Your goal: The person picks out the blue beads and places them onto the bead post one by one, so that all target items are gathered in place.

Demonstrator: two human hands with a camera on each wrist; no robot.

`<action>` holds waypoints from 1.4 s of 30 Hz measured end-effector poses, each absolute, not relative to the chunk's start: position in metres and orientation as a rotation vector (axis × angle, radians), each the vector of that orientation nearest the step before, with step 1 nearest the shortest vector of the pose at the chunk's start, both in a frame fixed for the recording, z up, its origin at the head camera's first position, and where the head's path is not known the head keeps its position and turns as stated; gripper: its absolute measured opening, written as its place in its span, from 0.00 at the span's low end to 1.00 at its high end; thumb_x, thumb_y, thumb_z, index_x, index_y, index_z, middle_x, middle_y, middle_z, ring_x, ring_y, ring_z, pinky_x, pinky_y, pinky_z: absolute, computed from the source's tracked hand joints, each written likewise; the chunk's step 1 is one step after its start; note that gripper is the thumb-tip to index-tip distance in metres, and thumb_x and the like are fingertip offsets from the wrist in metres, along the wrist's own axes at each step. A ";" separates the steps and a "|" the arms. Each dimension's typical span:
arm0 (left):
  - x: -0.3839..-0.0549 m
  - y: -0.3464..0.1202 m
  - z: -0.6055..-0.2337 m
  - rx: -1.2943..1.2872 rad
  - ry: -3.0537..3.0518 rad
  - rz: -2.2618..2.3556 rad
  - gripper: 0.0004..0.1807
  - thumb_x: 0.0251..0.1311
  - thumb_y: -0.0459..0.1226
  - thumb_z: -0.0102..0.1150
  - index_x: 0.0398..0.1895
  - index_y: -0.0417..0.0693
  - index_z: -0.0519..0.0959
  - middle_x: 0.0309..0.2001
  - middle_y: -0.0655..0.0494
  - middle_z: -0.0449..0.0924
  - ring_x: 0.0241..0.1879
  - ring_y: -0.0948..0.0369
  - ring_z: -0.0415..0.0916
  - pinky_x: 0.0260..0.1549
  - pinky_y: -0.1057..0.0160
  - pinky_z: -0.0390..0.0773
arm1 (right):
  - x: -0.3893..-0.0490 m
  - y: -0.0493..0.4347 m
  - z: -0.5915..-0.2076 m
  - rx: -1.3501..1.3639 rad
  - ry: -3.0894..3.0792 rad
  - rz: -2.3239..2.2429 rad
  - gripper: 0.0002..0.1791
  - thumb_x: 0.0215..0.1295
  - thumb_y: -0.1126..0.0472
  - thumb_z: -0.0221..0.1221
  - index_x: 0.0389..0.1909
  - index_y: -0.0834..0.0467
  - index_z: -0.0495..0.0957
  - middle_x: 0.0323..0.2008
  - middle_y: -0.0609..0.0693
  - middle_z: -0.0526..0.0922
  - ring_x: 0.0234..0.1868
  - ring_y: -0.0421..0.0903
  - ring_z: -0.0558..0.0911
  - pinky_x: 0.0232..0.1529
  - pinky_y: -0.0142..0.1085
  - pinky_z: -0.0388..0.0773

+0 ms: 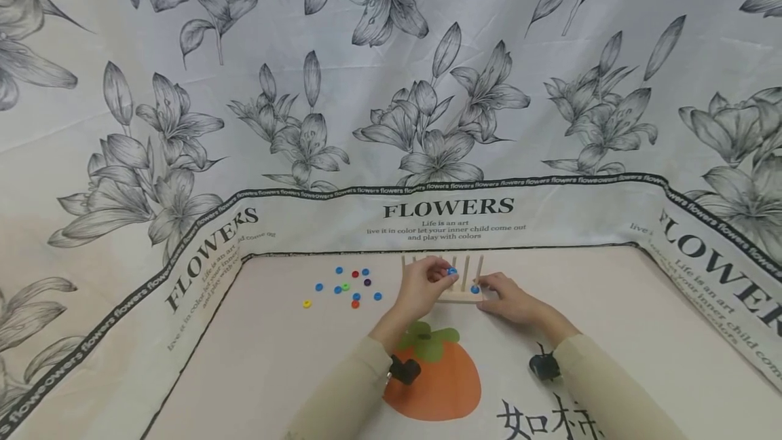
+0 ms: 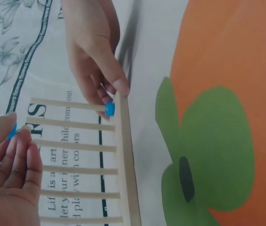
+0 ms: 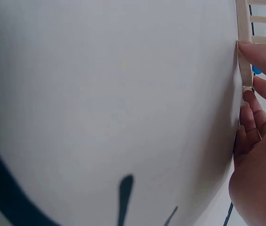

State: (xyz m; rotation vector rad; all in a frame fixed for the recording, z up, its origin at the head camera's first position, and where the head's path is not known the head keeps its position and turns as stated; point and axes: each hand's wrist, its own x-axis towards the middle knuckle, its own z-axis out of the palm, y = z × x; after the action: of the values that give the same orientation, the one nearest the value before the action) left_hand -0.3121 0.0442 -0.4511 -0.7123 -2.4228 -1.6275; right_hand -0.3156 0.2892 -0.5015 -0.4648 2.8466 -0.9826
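Note:
My left hand (image 1: 420, 288) pinches a blue bead (image 1: 452, 271) between thumb and fingertips, up by the tops of the pegs. In the left wrist view that bead (image 2: 12, 131) is partly covered by the fingers. Below stands a wooden peg rack (image 2: 128, 165) with a row of upright pegs along its base. Another blue bead (image 2: 109, 108) sits low on the peg at the rack's right end. My right hand (image 1: 510, 299) grips that end of the base, its thumb (image 3: 262, 54) on the front side and fingers round the end.
Left of the rack, several loose beads lie scattered on the table (image 1: 256, 331): mostly blue, with a yellow bead (image 1: 307, 304), a green bead (image 1: 345, 287), a purple bead (image 1: 367, 282) and reddish ones. A flower-printed curtain (image 1: 446, 223) rises behind the table.

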 end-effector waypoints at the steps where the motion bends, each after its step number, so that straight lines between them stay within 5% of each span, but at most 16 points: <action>1: -0.313 0.046 -0.451 -0.706 -2.414 -1.626 0.11 0.63 0.36 0.70 0.46 0.42 0.84 0.34 0.60 0.83 0.31 0.71 0.77 0.33 0.72 0.80 | -0.316 0.289 -0.503 -0.440 2.844 -0.987 0.35 0.69 0.49 0.61 0.71 0.63 0.68 0.67 0.65 0.69 0.68 0.66 0.68 0.66 0.65 0.65; 27: -0.317 0.103 -0.444 -0.519 -2.397 -1.606 0.09 0.62 0.39 0.71 0.45 0.51 0.87 0.31 0.68 0.82 0.29 0.74 0.77 0.31 0.74 0.79 | -0.309 0.290 -0.495 -0.572 2.855 -0.992 0.33 0.69 0.52 0.61 0.67 0.69 0.69 0.63 0.68 0.71 0.66 0.68 0.69 0.66 0.66 0.65; 42: -0.318 0.123 -0.448 -0.508 -2.298 -1.633 0.09 0.64 0.33 0.68 0.46 0.41 0.86 0.31 0.62 0.84 0.25 0.75 0.77 0.23 0.74 0.80 | -0.318 0.294 -0.504 -0.571 2.838 -1.015 0.34 0.68 0.50 0.63 0.68 0.66 0.70 0.64 0.68 0.71 0.66 0.68 0.68 0.65 0.67 0.64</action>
State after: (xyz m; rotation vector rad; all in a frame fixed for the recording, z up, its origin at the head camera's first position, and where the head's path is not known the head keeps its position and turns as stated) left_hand -0.3180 0.1226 -0.4477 -0.5075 -2.2979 -1.6330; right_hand -0.3181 0.2943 -0.5038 -0.5715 2.8385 -1.0146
